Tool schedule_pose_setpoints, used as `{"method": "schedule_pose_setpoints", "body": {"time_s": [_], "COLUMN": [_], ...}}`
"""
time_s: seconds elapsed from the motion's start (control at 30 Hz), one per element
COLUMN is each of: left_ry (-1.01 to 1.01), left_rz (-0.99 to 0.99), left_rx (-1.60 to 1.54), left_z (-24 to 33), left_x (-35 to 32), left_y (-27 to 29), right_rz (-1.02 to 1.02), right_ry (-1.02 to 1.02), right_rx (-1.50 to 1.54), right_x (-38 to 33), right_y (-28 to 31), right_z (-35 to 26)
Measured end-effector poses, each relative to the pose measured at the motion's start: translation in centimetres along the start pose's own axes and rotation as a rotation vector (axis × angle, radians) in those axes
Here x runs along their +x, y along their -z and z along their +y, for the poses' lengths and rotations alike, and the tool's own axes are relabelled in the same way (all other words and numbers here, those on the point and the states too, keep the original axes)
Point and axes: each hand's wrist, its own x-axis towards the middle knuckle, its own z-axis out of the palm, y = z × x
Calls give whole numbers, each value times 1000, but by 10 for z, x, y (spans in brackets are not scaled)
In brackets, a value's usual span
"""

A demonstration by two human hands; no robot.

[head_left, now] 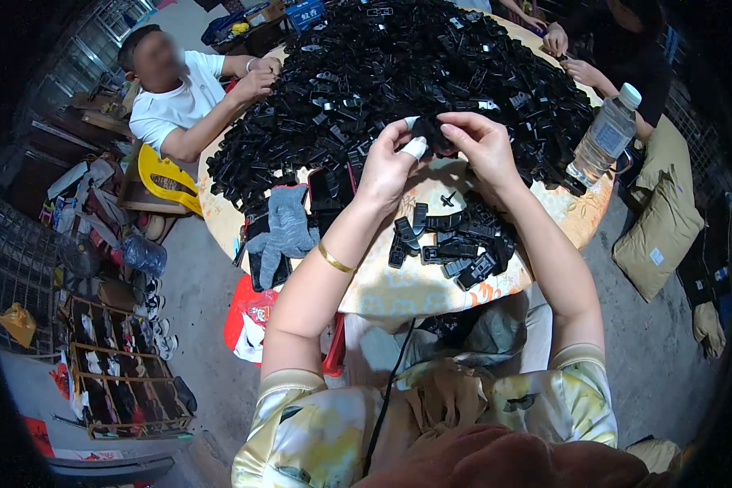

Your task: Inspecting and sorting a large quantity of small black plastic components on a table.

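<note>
My left hand (389, 163) and my right hand (484, 142) meet above the round table (398, 285), both pinching one small black plastic part (437, 130) between the fingertips. A white wrap covers a left fingertip. A gold bracelet sits on my left wrist. A huge heap of black plastic parts (398, 81) fills the table beyond my hands. A smaller cluster of the same parts (451, 244) lies near the table's front edge, under my right forearm.
A grey glove (283, 232) lies on the table at the left. A clear water bottle (603, 137) stands at the right edge. One person in a white shirt (179, 102) sits at the left; another person's hands (565, 53) work at the far right. Sacks (663, 228) lie on the floor.
</note>
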Motion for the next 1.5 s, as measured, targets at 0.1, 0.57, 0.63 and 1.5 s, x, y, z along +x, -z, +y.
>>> {"method": "schedule_pose_setpoints", "body": {"time_s": [0.1,0.57,0.63,1.5], "left_ry": [23,8,-8,-689], "left_rz": [-29,-65,-66,-164], "left_rx": [-111,-242,-184,1352], "left_z": [0,-6,-6,-34], "left_x": [0,1,0,31], "left_y": [-1,-2,9,-10], "right_rz": [-25,-59,-88,-141], "right_ry": [-67,-92,-327,16], "right_rx": [112,39,155,-1591], "right_x": [-1,-2,-3,37], "right_y": [3,-9,-13,41], "right_z": [-1,20,4,42]}}
